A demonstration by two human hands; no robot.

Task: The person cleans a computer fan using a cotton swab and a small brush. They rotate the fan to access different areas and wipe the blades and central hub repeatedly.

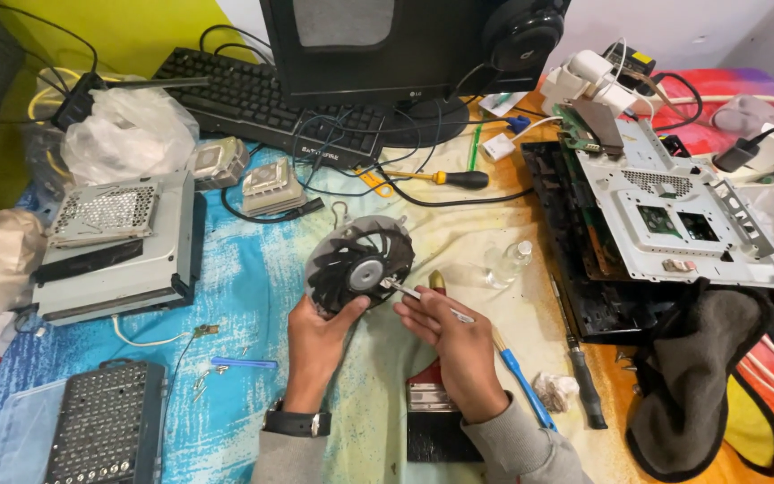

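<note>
My left hand grips the lower edge of a round black cooling fan and holds it tilted up above the cloth. A black watch sits on that wrist. My right hand holds a thin metal tool like a pen. Its tip rests against the fan's grey hub. A paintbrush with a black head lies under my right hand.
A grey drive unit and a black screwdriver-bit case are on the left. At right, a metal chassis plate sits on a black shell, with a dark cloth below. Keyboard, monitor stand, yellow-handled screwdriver, small bottle and blue tool lie around.
</note>
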